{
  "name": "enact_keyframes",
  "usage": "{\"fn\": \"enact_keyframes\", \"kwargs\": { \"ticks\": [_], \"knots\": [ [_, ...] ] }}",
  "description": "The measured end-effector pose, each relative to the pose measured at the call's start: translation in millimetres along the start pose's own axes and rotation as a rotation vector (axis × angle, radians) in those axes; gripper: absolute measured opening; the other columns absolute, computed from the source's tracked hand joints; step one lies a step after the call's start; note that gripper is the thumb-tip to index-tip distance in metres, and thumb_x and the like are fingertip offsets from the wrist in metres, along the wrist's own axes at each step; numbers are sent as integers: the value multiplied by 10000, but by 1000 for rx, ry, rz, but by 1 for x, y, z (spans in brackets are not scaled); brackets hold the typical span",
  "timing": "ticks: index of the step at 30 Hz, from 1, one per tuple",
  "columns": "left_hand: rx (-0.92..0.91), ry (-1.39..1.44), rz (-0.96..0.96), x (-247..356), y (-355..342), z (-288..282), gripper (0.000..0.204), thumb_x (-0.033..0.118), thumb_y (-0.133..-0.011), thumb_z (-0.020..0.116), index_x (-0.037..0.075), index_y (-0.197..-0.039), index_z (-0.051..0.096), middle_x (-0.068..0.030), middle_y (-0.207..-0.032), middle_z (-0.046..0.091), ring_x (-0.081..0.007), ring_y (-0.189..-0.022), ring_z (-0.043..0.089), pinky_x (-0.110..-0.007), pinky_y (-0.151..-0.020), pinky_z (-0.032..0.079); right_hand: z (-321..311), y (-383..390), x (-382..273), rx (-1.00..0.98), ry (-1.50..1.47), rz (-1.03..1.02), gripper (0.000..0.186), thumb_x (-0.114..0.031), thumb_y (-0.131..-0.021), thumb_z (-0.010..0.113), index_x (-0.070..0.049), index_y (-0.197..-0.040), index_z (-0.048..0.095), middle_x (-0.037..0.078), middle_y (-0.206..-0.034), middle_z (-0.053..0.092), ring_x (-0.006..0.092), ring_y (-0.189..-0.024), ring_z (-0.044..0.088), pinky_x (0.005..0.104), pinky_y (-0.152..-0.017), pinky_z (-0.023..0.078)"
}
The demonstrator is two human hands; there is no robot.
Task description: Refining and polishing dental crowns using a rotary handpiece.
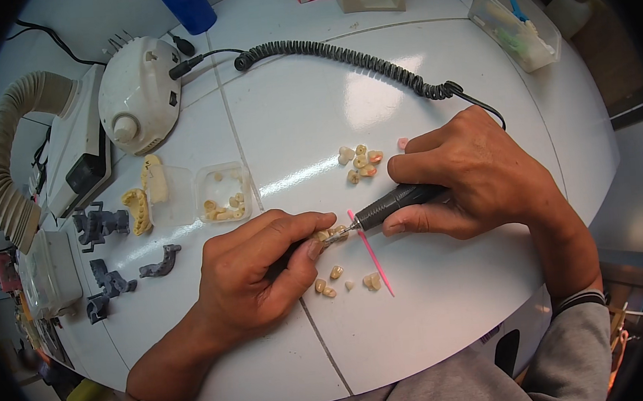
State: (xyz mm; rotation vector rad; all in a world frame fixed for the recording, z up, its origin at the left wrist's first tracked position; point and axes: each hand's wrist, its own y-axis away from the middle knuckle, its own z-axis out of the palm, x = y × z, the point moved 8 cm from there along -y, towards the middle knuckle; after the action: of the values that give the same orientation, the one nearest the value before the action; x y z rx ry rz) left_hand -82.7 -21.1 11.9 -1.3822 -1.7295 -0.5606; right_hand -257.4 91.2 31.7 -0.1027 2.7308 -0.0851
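My left hand (248,273) pinches a small row of tooth-coloured dental crowns (334,234) between thumb and fingers. My right hand (476,178) is closed round a black rotary handpiece (393,204), its metal tip meeting the crowns; whether it spins I cannot tell. A thin pink stick (374,260) lies beneath the handpiece's front end. Several loose crowns (336,272) rest on the near side of my hands. Farther off, another cluster of crowns (362,160) sits left of my right hand, some with orange-red marks. The left fingers partly hide the held piece.
A coiled black cord (341,54) links the handpiece to a white control unit (136,102). At left are a ribbed hose (5,148), a clear box of crowns (224,196), a yellow dental model (137,209) and grey models (103,223). A clear tub (514,27) stands far right.
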Motion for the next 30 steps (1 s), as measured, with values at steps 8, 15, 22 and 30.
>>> {"fn": "enact_keyframes", "kwargs": {
  "ticks": [8, 15, 22, 30],
  "knots": [
    [-31, 3, 57, 5, -2, 2, 273, -27, -1033, 600, -55, -1248, 765, -93, -834, 735, -105, -673, 733, -237, -587, 552, 0, -2, -1, -65, 18, 25, 526, -595, -946, 774, -84, -840, 707, 71, -603, 602, 340, -527, 606, 460, -520, 419],
    [-27, 20, -4, 1, 0, 1, 265, 18, -987, 724, -15, -1246, 775, -115, -868, 751, -176, -699, 715, -306, -626, 559, 0, 0, 0, -13, 9, -5, 533, -603, -947, 769, -80, -861, 714, 74, -607, 609, 344, -534, 614, 466, -519, 421],
    [-79, 1, 47, 5, -2, 4, 289, -23, -1048, 586, -46, -1275, 763, -114, -874, 759, -112, -668, 739, -239, -594, 565, 1, -2, 0, -60, 21, 22, 543, -613, -956, 756, -79, -865, 719, 75, -609, 618, 340, -535, 618, 463, -516, 420],
    [-50, 22, 27, 6, -1, 3, 271, -11, -994, 722, -45, -1259, 764, -112, -870, 751, -148, -685, 727, -278, -613, 561, 1, -3, 0, -56, 17, 26, 553, -618, -955, 756, -80, -840, 709, 77, -609, 622, 334, -529, 615, 457, -512, 418]
  ]
}}
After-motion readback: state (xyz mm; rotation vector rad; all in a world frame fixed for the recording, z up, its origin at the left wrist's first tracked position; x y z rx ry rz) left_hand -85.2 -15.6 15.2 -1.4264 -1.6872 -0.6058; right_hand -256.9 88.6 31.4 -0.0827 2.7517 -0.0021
